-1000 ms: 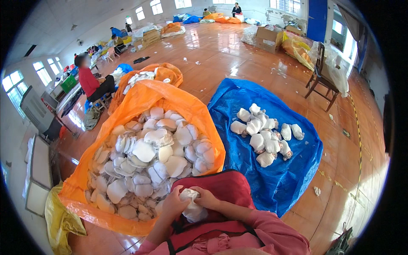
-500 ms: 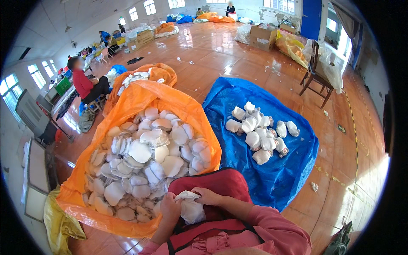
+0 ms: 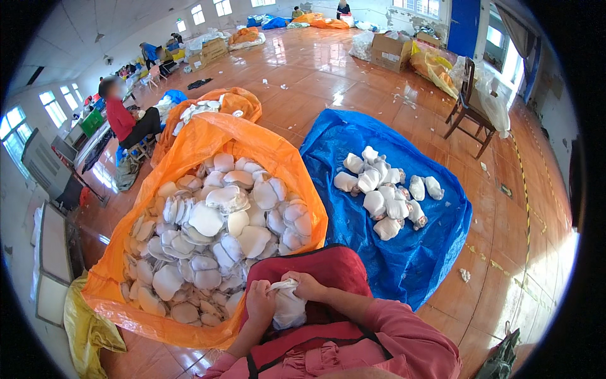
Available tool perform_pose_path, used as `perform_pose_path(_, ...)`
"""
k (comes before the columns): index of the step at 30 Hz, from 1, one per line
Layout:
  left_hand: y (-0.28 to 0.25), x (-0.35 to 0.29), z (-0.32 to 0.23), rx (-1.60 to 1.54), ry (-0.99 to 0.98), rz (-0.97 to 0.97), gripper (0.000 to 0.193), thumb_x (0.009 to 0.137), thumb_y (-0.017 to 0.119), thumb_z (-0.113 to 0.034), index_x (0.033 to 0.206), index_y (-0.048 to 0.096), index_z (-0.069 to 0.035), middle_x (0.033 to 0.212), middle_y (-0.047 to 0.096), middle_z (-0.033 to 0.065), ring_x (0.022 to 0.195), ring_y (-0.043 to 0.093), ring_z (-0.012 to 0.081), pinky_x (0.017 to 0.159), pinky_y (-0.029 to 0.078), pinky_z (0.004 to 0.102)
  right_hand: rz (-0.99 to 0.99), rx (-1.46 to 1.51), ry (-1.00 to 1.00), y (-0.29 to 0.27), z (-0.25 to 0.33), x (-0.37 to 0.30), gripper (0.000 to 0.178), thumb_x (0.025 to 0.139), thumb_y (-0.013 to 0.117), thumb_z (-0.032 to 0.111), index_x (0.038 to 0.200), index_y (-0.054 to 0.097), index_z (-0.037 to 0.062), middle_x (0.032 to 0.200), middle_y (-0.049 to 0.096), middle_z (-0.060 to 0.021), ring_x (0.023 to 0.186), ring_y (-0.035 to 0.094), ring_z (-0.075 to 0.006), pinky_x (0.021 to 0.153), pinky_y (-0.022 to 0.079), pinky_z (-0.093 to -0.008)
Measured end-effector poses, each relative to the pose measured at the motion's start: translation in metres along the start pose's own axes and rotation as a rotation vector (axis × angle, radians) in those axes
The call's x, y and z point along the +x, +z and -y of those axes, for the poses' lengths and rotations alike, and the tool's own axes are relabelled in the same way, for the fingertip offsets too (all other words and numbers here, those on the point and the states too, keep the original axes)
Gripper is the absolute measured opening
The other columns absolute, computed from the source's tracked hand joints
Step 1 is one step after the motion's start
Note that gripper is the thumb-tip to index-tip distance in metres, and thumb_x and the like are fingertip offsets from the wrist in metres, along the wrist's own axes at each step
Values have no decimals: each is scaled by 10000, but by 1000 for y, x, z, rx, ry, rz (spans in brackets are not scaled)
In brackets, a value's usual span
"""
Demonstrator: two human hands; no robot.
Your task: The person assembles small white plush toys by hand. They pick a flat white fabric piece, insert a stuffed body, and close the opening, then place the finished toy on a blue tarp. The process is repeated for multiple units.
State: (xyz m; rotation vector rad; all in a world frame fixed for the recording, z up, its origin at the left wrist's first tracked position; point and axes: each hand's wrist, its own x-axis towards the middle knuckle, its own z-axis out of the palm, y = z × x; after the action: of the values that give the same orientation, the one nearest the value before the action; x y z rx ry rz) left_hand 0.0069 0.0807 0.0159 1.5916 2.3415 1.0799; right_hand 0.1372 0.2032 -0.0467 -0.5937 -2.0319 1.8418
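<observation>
Over the dark red cloth [image 3: 334,268] on my lap, a white cloth bundle [image 3: 289,308] hangs between my hands. My left hand [image 3: 260,302] is closed on its upper left edge, and my right hand [image 3: 307,286] pinches the gathered top. What the bundle contains is hidden. Close by on the left, an orange sack [image 3: 120,294] lies wide open, full of flat, rounded white pads [image 3: 206,219]. To the right, several stuffed white bundles [image 3: 387,201] rest in a loose pile on a blue tarp sheet [image 3: 413,265].
A person in red [image 3: 124,120] sits at the left beside another orange sack [image 3: 243,104]. On the right stands a wooden chair [image 3: 470,110] with clear plastic over it. Cardboard boxes [image 3: 390,52] are farther back. Yellow sheeting [image 3: 91,325] lies at lower left.
Both hands have risen slightly, drawing the top of the white cloth bundle together and upward. The sacks and the pile on the blue sheet have stayed put.
</observation>
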Motion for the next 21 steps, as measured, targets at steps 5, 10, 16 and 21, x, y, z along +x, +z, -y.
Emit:
perform_pose_path(5,4,-8,-9,-144,41,17,164,727,661,-63,823,530,-41,792,524,140,753,537,353,647,423,444,-223,26,122,11,6,-11,239,758,659,3,981,597,61,834,607,-26,799,566,-119,721,477,-274)
perform_pose_path(10,14,-15,-3,-155,195,34,251,713,682,-82,944,591,-48,862,569,138,863,559,351,774,458,424,-344,191,177,16,-26,-15,227,773,640,-24,971,587,74,810,602,-11,773,558,-108,685,481,-283)
perform_pose_path(16,3,-8,-24,-694,-756,392,374,796,723,-226,1103,610,-45,1048,635,107,966,612,235,854,484,363,-247,662,17,4,-39,-18,277,796,618,-77,1007,564,94,905,595,23,843,561,-95,754,487,-274)
perform_pose_path(21,27,-20,15,-507,-489,448,461,780,723,-352,1132,624,-71,988,690,116,906,663,264,815,505,376,-191,275,-130,-11,2,-16,280,807,654,-3,1064,577,77,1019,618,-46,1001,583,-162,893,474,-316)
